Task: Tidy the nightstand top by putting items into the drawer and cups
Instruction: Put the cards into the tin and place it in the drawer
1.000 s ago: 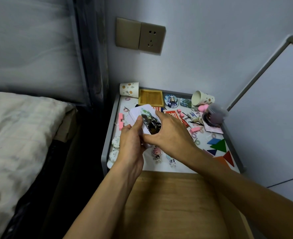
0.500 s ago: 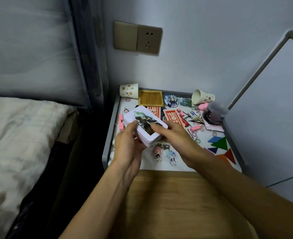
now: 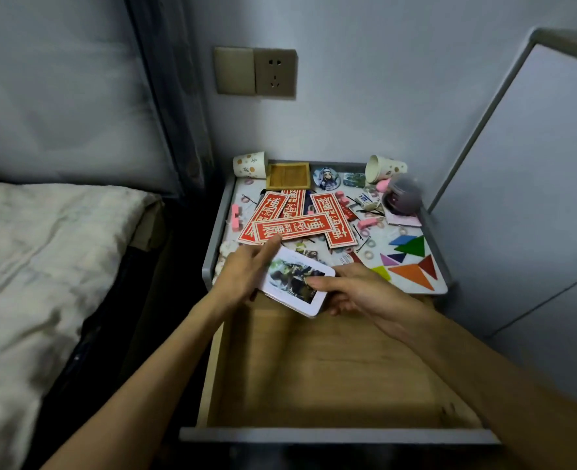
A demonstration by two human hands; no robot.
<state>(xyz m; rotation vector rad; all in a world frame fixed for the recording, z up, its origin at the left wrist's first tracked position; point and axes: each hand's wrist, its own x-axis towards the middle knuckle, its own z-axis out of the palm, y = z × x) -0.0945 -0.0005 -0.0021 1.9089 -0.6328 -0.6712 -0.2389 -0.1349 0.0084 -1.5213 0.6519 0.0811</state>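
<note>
A white tin box [image 3: 295,281] with a dark picture on its lid is held in both hands above the back of the open wooden drawer [image 3: 314,378]. My left hand [image 3: 246,269] grips its left end, forefinger stretched along the top. My right hand [image 3: 355,293] holds its right end, thumb on the lid. Beyond it the nightstand top [image 3: 378,237] is strewn with red printed cards [image 3: 294,225], coloured tangram pieces [image 3: 412,262], pink clips and hair ties. A paper cup [image 3: 250,164] stands at the back left; another paper cup [image 3: 383,168] lies on its side at the back right.
A small wooden tray [image 3: 287,175], a round badge [image 3: 326,178] and a dark round jar [image 3: 401,198] sit along the back of the nightstand. The bed [image 3: 43,266] lies close on the left. A white cabinet door [image 3: 531,184] stands on the right, a wall socket [image 3: 275,72] above.
Both hands have carried the tin box down and toward me, from over the nightstand top to above the drawer. The red cards it hid are now uncovered.
</note>
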